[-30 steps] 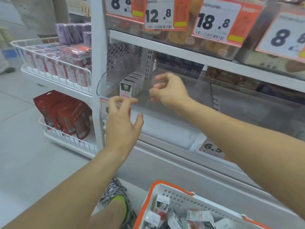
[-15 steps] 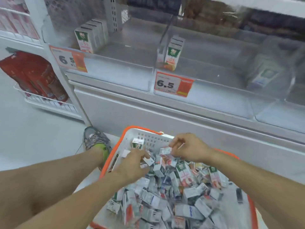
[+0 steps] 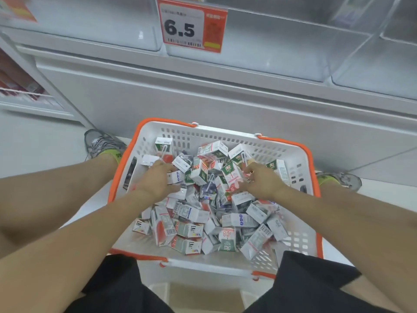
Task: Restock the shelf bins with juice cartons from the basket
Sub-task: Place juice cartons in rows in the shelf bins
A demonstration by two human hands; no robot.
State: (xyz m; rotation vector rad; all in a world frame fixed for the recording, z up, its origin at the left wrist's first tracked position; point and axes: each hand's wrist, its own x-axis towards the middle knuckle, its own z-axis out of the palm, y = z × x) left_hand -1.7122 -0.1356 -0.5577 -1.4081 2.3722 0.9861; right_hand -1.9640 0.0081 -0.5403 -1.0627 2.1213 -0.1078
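A white basket with an orange rim [image 3: 225,134] stands on the floor between my knees, filled with several small juice cartons [image 3: 198,215] lying jumbled. My left hand [image 3: 155,180] reaches into the pile at the left, its fingers and thumb curled round a small white carton [image 3: 174,177]. My right hand [image 3: 262,180] is in the pile at the right and pinches a green-topped carton with red fruit [image 3: 232,176]. Above the basket are the clear shelf bins [image 3: 282,53], with a price tag reading 6.5 [image 3: 191,26] on their front.
A white shelf base panel [image 3: 203,98] rises just behind the basket. My shoes [image 3: 101,142] [image 3: 343,180] flank the basket on the grey floor. Red packets on a white wire shelf [image 3: 20,86] are at the far left.
A second ago both hands were up at the shelf bin; they then dropped into the basket. Since half a second ago the view has tipped down and both hands have closed on cartons.
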